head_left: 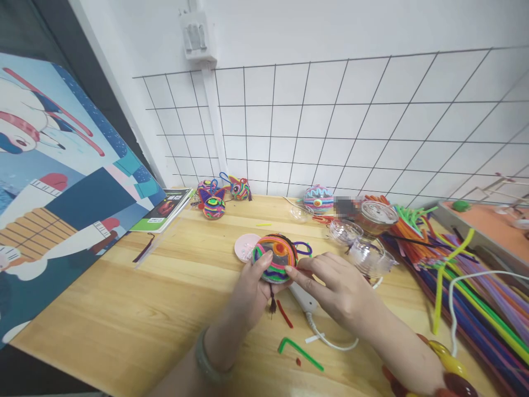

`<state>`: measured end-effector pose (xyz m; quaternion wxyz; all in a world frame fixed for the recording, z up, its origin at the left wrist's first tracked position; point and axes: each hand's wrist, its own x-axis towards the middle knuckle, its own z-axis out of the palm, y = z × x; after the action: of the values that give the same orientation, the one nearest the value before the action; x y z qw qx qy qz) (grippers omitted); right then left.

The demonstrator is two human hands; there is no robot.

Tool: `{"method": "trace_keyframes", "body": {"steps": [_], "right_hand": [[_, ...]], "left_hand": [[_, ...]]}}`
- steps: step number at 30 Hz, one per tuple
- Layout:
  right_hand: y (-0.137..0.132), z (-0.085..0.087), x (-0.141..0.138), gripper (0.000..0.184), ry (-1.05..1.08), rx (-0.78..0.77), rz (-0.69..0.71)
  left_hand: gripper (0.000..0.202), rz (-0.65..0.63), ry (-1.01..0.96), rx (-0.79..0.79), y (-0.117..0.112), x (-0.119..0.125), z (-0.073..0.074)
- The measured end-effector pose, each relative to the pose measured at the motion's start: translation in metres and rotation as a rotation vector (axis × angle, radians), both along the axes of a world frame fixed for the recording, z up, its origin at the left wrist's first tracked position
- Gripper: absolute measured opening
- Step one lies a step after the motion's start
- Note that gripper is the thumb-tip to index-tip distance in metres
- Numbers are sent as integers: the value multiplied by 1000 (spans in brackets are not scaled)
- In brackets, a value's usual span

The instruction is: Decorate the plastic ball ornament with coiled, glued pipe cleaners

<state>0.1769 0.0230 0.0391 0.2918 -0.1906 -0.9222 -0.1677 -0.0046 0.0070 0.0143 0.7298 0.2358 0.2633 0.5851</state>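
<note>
My left hand [255, 289] is closed around a clear ball [276, 258] wrapped in bands of coloured pipe cleaner, its thumb lying across the front. A blue pipe-cleaner loop [304, 248] sticks out at the ball's right, and a dark tassel [273, 300] hangs below. My right hand [334, 281] grips the ball's right edge, with the index fingertip pressed on the front; its thumb is hidden. Behind the ball, partly covered, is a pink dish [243, 246] with small bits in it. A white glue gun [305, 298] lies beneath my hands, mostly hidden.
A bent green pipe cleaner [301, 353] and a red strip [284, 314] lie in front. Finished ornaments [212, 207] stand at the back left. Clear plastic shells [367, 253] and bundled pipe cleaners [463, 286] occupy the right. A picture board [78, 220] leans at left.
</note>
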Motion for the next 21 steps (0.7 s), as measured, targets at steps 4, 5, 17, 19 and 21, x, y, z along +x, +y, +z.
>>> {"method": "trace_keyframes", "body": {"steps": [4,5,17,19,21], "right_hand": [[0,0,0,33,10,0,3],[0,1,0,33,12,2,4],[-1,2,-1,34,19,-9,2],[-1,2,-1,34,22,-9,3],[-2,2,-1,34,25,-7,-2]], "left_hand": [[29,-4,-7,4,-1,0,0],[30,-5,-7,3,-1,0,0],[31,-6,-19,8,-2,1,0],[31,-7,-24,20,-2,1,0],[31,-9,-26,19,-2,1,-1]]}}
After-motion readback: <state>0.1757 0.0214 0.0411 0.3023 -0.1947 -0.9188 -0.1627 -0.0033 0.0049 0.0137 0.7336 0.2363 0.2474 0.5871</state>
